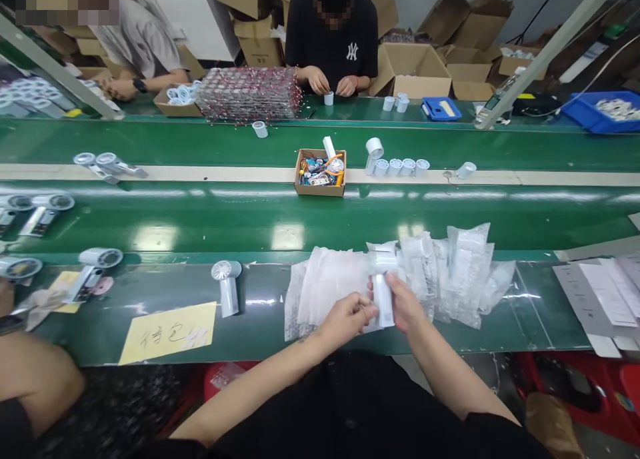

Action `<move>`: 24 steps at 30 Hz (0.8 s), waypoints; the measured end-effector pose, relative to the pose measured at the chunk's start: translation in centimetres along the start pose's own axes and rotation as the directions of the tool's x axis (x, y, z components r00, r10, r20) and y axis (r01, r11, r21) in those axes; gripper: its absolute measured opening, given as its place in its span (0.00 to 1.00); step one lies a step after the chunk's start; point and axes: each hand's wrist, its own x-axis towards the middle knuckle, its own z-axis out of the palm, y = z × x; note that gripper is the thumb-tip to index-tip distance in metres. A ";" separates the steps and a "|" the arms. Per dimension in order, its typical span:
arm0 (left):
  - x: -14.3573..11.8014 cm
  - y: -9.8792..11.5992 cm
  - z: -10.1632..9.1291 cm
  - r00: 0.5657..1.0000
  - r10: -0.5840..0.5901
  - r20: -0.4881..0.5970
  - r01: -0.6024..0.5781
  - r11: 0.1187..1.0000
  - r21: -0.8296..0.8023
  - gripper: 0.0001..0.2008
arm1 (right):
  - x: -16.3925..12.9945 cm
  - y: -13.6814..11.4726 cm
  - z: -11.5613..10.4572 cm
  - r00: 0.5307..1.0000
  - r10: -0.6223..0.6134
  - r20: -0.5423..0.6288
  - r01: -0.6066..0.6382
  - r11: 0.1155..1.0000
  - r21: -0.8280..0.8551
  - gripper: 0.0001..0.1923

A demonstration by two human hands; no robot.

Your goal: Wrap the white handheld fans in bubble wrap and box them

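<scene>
While I sit at the green table, both my hands meet near its front edge. My right hand has its grip closed around the white handle of a small white fan. The fan stands almost straight up, with its round head at 12 o'clock from my fingers and its handle running down inside my fist. My left hand is at 9 o'clock from the fan, touching it. Its grip is pinched tight on the edge of a clear plastic bag by the bottom of the handle. I cannot tell if the fan is inside the bag yet.

A pile of clear bags lies flat at 2 o'clock from my right hand, just beside it. Another fan lies on the table at 9 o'clock, well apart from my hands. A yellow paper note lies near it, closer to me. More fans lie far out at 9 o'clock. A small cardboard box full of bits sits at 12 o'clock on the belt. White papers lie at 3 o'clock. Across the table, two other people work with their own hands.
</scene>
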 end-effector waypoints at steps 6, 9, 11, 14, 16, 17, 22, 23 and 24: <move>2.3 -1.8 2.2 0.992 0.054 0.115 -0.119 0.718 0.686 0.05 | -4.4 -5.3 -7.2 0.979 -0.112 -0.169 0.109 0.994 -0.027 0.22; 2.5 -0.6 1.1 0.998 0.042 0.037 -0.056 0.747 0.662 0.10 | -7.5 -5.6 -8.8 0.997 0.004 -0.073 -0.006 1.000 -0.025 0.21; 2.5 0.7 0.3 0.999 0.047 -0.009 -0.032 0.781 0.623 0.13 | -8.9 -4.9 -8.5 0.994 0.110 0.022 -0.110 0.994 0.008 0.21; 2.3 2.6 -0.3 0.994 0.006 -0.105 0.031 0.936 0.350 0.10 | -9.3 -3.0 -6.7 0.952 0.224 0.207 -0.244 0.967 0.077 0.24; 2.0 3.4 0.0 0.981 -0.062 -0.183 0.068 0.997 0.026 0.06 | -8.6 -1.8 -5.3 0.919 0.273 0.286 -0.315 0.943 0.112 0.24; 1.8 3.6 0.3 0.974 -0.095 -0.207 0.073 0.991 -0.113 0.05 | -8.0 -1.4 -4.7 0.905 0.288 0.312 -0.341 0.932 0.127 0.23; 0.9 3.7 1.2 0.970 -0.158 -0.183 0.092 0.941 -0.327 0.08 | -6.2 -1.1 -3.3 0.885 0.268 0.381 -0.354 0.919 0.175 0.18; 0.8 3.6 1.1 0.966 -0.175 -0.191 0.100 0.933 -0.347 0.09 | -6.2 -1.3 -3.3 0.887 0.266 0.378 -0.347 0.923 0.167 0.19; 0.6 3.6 0.9 0.959 -0.190 -0.212 0.102 0.924 -0.367 0.09 | -6.3 -1.4 -3.3 0.891 0.266 0.369 -0.340 0.928 0.151 0.19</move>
